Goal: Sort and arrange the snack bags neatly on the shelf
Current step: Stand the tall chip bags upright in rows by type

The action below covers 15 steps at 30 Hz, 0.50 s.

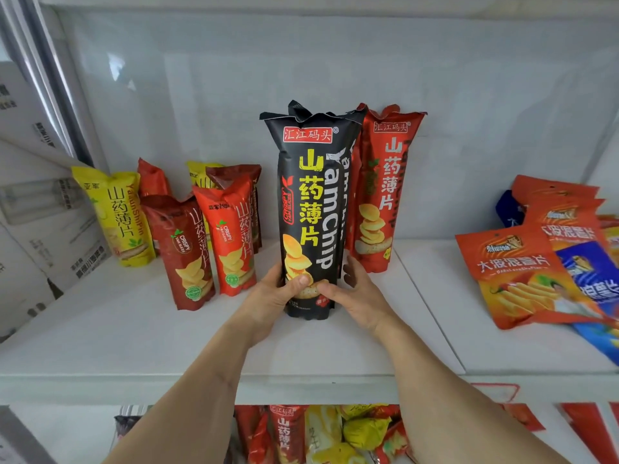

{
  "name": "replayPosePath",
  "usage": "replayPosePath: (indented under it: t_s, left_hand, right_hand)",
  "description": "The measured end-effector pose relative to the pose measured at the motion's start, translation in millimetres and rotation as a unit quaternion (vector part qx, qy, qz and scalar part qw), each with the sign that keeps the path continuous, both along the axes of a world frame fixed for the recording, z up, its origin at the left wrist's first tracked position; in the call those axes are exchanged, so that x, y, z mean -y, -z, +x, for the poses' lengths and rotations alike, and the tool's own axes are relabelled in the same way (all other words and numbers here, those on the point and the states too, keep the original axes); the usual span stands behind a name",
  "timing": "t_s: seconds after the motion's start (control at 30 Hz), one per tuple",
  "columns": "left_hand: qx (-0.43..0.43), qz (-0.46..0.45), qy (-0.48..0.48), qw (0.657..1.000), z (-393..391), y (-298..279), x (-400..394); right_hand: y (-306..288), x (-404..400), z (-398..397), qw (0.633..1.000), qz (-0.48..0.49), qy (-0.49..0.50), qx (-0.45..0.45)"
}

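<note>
Two bare forearms reach up from the near edge onto a white shelf (100, 333), where both hands clasp a tall black bag of yam chips (311, 209) standing upright at the centre. The left hand (273, 296) wraps the bag's lower left side, thumb pressed across the front; the right hand (355, 293) mirrors it on the lower right, thumb on the front and fingers curled round toward the back, so the bag is clamped between the two. The thumbs nearly meet on the printed chips. A second black bag stands just behind it, only its edge showing, and a tall red bag (382, 192) stands just beside on the right, further back. To the left, a cluster of shorter bags stands upright: a yellow bag (115, 216) at far left, then a dark red bag (186, 252) and a bright red bag (231, 239), with more half hidden behind them. At the right end, orange packets (512, 272) and a blue packet (593, 272) lie flat in an overlapping pile. A lower shelf holds jumbled red and yellow bags (318, 433).
</note>
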<state>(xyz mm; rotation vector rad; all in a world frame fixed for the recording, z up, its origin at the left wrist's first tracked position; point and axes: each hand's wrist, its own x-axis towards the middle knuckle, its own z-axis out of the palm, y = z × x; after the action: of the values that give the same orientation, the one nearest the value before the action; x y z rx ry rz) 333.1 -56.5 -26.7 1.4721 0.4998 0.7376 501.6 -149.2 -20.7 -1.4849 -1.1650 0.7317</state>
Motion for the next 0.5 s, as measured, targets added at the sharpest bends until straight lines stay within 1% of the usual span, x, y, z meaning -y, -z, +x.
replayPosePath:
  t_s: [0.17, 0.37, 0.5]
  left_hand:
    - [0.002, -0.005, -0.005, 1.0, 17.2, 1.7, -15.4]
    - [-0.005, -0.009, -0.017, 1.0, 36.7, 4.0, -41.8]
    - [-0.004, -0.018, -0.053, 0.998, 51.0, 2.9, -56.0]
  right_hand:
    - [3.8, -12.6, 7.3, 0.999, -0.01, 0.051, 0.002]
    - [9.3, -36.1, 16.3, 0.993, -0.015, 0.093, 0.072]
    - [11.9, -49.2, 17.9, 0.989, -0.008, 0.123, 0.085]
